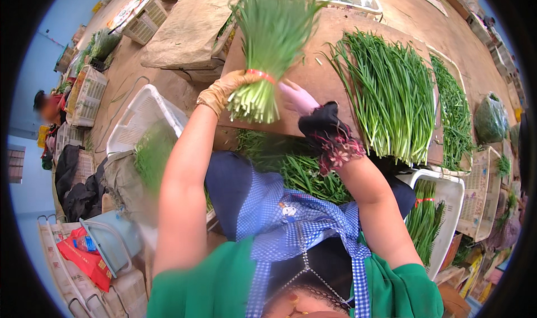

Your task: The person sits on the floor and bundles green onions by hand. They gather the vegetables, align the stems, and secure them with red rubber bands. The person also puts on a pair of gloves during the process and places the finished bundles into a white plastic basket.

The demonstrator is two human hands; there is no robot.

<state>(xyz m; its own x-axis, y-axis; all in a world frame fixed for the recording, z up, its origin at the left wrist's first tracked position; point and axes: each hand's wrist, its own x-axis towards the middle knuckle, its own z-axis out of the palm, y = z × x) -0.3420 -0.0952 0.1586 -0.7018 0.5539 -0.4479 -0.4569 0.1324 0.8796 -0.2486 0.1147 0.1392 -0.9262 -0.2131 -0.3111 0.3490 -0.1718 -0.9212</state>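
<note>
A thick bunch of green leafy stalks, likely garlic chives, stands leaf ends away from me above a brown board. A red band circles it near the pale cut ends. My left hand, in a tan glove, grips the bunch's left side at the band. On the other side, my right hand, in a pink glove with a dark floral cuff, is at the bunch's edge, fingers extended; whether it touches is unclear. Loose chives lie in a wide pile on the board's right part.
Left of me stands a white plastic crate with greens. Another white crate at my right holds banded chives. Loose leaves lie below the board, by my lap. A cloth-covered crate stands beyond. A person is far left.
</note>
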